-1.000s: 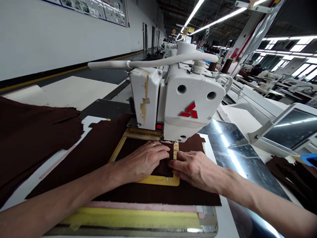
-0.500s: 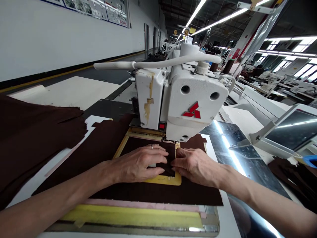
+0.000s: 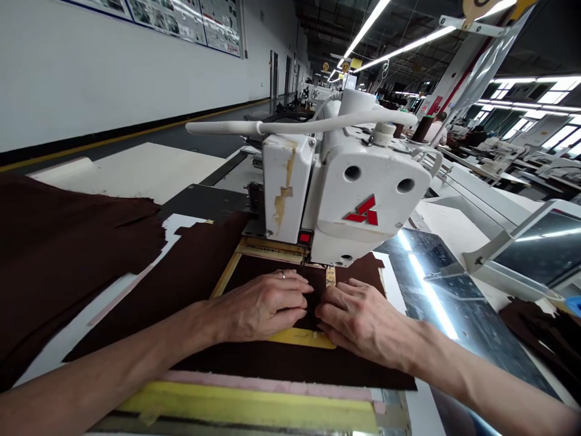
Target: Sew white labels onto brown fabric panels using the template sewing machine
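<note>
A dark brown piece of fabric (image 3: 313, 309) lies inside a yellow frame (image 3: 295, 337) below the sewing machine head (image 3: 367, 206). My left hand (image 3: 272, 306) rests on this fabric, fingers together and thumb drawn in against them; what they may hold is hidden. At the frame's right side, my right hand (image 3: 358, 318) has its fingers closed at the fabric's edge, fingertips partly hidden. A small gap separates the two hands. Under the frame spreads a larger brown fabric (image 3: 254, 366).
More brown fabric (image 3: 68, 242) is heaped on the left. In front lies a plate with a yellow strip (image 3: 263, 409). A tilted screen (image 3: 544, 248) stands at right, beyond a shiny dark tabletop (image 3: 463, 303). Dark scraps (image 3: 535, 333) lie near it.
The view has shifted slightly. My left thumb has closed up to the fingers, covering a pale patch seen between them before. My right hand has slid slightly toward me along the frame's side.
</note>
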Demonstrator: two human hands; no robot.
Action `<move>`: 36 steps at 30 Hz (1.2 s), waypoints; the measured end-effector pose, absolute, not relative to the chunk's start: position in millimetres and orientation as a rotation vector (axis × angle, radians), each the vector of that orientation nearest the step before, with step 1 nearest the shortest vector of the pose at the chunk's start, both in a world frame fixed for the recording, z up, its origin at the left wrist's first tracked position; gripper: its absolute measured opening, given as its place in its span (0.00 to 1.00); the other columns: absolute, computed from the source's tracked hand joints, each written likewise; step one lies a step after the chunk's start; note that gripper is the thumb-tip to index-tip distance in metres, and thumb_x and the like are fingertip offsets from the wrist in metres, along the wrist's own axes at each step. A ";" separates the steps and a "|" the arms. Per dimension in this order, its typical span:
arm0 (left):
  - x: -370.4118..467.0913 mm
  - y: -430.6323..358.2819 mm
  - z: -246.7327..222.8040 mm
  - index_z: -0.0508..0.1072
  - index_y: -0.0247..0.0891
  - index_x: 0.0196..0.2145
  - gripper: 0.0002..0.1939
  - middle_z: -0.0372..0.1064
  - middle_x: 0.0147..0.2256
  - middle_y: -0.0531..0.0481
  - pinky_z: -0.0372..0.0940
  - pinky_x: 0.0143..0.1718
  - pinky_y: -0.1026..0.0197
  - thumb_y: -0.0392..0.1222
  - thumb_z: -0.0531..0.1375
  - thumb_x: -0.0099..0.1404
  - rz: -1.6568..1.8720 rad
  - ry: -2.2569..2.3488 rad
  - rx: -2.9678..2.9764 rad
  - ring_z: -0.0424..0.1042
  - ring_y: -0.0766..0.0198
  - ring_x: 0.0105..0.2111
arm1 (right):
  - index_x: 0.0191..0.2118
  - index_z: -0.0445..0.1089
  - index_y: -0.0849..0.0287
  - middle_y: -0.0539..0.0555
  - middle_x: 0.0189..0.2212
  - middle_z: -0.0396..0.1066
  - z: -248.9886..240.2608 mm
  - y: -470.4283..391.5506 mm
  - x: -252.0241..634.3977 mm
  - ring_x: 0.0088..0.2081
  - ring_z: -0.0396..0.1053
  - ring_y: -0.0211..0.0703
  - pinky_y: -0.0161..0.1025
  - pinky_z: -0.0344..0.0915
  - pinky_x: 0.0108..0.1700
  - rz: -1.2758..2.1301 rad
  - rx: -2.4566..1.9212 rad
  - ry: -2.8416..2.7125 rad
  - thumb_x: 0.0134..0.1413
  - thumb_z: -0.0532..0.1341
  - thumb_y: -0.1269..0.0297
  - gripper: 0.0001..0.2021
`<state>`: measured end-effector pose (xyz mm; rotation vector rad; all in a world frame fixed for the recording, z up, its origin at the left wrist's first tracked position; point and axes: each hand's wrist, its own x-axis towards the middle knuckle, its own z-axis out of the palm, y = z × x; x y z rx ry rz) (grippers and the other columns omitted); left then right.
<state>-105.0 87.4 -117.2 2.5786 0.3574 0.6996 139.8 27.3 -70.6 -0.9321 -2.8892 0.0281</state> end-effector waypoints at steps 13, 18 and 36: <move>-108.2 78.5 -115.6 0.78 0.43 0.45 0.08 0.74 0.56 0.47 0.54 0.67 0.49 0.38 0.59 0.74 0.601 0.275 2.780 0.70 0.55 0.57 | 0.36 0.67 0.57 0.51 0.35 0.67 -82.5 15.5 149.6 0.34 0.60 0.42 0.43 0.54 0.38 0.015 -0.991 -2.890 0.73 0.54 0.66 0.10; -107.6 77.1 -113.7 0.78 0.44 0.47 0.08 0.75 0.55 0.48 0.53 0.67 0.51 0.39 0.58 0.75 0.567 0.270 2.803 0.70 0.56 0.57 | 0.52 0.68 0.62 0.55 0.40 0.68 -74.4 -2.5 158.8 0.37 0.63 0.43 0.43 0.57 0.39 0.082 -1.045 -2.875 0.72 0.53 0.71 0.10; -105.6 72.0 -105.2 0.77 0.45 0.51 0.12 0.74 0.57 0.49 0.55 0.66 0.47 0.45 0.60 0.73 0.465 0.272 2.802 0.71 0.52 0.58 | 0.36 0.63 0.56 0.49 0.27 0.69 -74.1 -7.5 121.8 0.25 0.61 0.41 0.44 0.45 0.29 -0.095 -1.115 -2.989 0.64 0.59 0.72 0.06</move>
